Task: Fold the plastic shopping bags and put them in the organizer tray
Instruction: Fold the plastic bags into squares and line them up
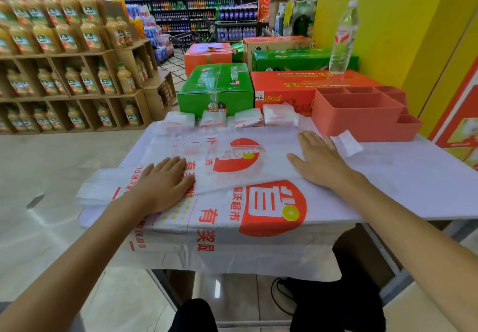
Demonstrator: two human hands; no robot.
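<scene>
— On the white table (pixel 426 176), both palms lie flat: left hand (pixel 165 184) and right hand (pixel 320 158) pressing a translucent shopping bag (pixel 227 155), fingers straight, well apart.

— And beneath it?

— Another printed bag (pixel 258 218), its edge hanging over the front. Print hard to read through the plastic.

— Finished ones?

— Four folded bags (pixel 248 117) along the far edge, one small packet (pixel 346 143) just beside the coral organizer tray (pixel 362 119). Tray's compartments only partly visible.

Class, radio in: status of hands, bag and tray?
Left hand, right hand flat on bag. Tray empty. Nothing blocking.
</scene>
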